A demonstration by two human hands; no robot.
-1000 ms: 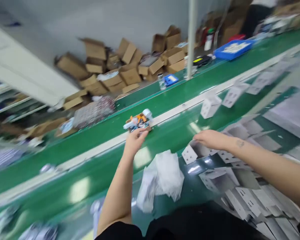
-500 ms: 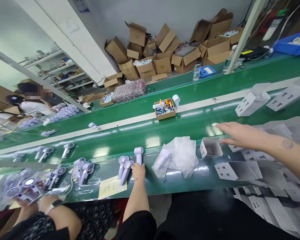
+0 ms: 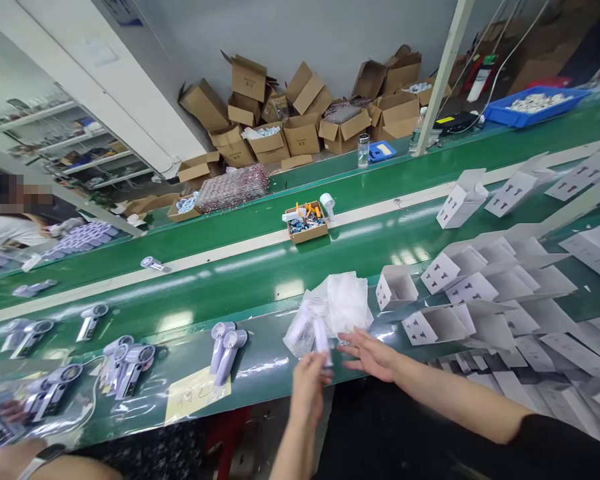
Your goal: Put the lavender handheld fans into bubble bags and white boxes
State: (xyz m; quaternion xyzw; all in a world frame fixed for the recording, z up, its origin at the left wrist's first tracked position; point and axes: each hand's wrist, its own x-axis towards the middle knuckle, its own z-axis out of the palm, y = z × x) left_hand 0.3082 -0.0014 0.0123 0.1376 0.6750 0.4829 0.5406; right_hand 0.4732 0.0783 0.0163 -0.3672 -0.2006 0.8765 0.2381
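Note:
My left hand is closed round the handle of a light purple handheld fan, held upright near the bench's front edge; the fan's head is blurred. Just right of it, my right hand is open with its fingers spread, close to the bubble-wrap bags. Another purple fan shows through the bag at the left of that pile. Two more purple fans lie to the left, partly on a yellow paper sheet with handwriting.
Open white boxes stand in rows to the right. A small carton of parts sits on the green conveyor. More fans lie left, beside a co-worker's forearm. A metal post rises at the back right.
My left hand has lifted a fan from beside the other two and carried it right, to the bubble-wrap bags. My right hand has come down from the white boxes toward it. The view has shifted right.

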